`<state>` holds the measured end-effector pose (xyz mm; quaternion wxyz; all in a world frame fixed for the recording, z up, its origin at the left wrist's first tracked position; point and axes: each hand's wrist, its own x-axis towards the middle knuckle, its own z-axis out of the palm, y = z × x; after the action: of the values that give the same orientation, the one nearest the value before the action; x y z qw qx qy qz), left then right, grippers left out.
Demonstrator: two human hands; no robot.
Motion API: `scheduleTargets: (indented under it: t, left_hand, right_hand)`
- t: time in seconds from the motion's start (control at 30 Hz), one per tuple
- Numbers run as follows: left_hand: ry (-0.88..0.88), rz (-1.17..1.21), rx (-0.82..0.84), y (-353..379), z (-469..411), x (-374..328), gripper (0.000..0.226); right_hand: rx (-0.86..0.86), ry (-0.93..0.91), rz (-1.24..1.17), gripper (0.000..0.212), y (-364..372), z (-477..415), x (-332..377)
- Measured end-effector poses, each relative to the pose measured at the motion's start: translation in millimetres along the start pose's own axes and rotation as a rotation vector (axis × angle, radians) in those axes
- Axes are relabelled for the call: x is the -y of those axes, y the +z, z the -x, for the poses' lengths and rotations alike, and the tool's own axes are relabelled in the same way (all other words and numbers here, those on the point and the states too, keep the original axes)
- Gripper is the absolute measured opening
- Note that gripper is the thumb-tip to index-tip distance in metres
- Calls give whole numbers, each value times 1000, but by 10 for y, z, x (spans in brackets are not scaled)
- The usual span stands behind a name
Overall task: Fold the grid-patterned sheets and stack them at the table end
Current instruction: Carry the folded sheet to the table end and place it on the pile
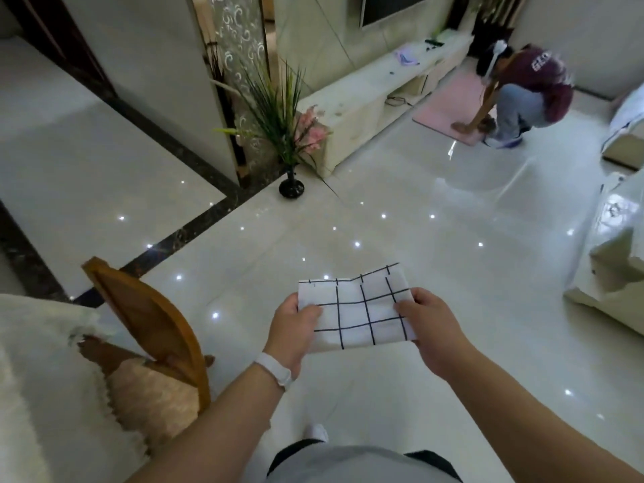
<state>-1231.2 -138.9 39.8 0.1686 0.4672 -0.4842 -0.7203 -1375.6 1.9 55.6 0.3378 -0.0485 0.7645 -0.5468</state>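
We hold the sheet (362,315) in both grips, up in the air over the floor (453,256). It sits right of the chair (150,318), well apart from it. The sheet is white with a black grid, folded to a small rectangle, and lies roughly flat. Its far edge kinks near the middle.

Left grip (292,329) pinches the sheet's left edge, thumb on top; its fingers are underneath and can't be seen. Right grip (430,329) does the same on the right edge. There's a white band (273,369) on the left wrist.

The chair is wooden with a curved back. Its seat sits partly under the fringed white cloth on the surface (35,378) to its left.

Beyond the chair, a black vase (291,187) with green leaves and pink flowers stands on the floor. Far back and right of the chair is a low cabinet (366,99) with a pink mat (449,106) beside it. A second person (522,95) crouches at the mat, one hand down on it.
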Motion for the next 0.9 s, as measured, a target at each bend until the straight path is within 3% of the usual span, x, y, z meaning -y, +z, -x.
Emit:
scheduleTargets:
  t: [0.17, 0.73, 0.9]
  left_hand:
    - [-1, 78, -89, -210, -450, -262, 15]
    - [-112, 285, -526, -505, -2135, -1108, 17]
    - [-138, 391, -606, -371, -2644, -1467, 24]
  right_hand:
    - [85, -30, 22, 10, 386, -475, 356]
    - [497, 7, 152, 18, 1717, -2694, 1427]
    - [604, -25, 231, 9, 1936, -3367, 1840]
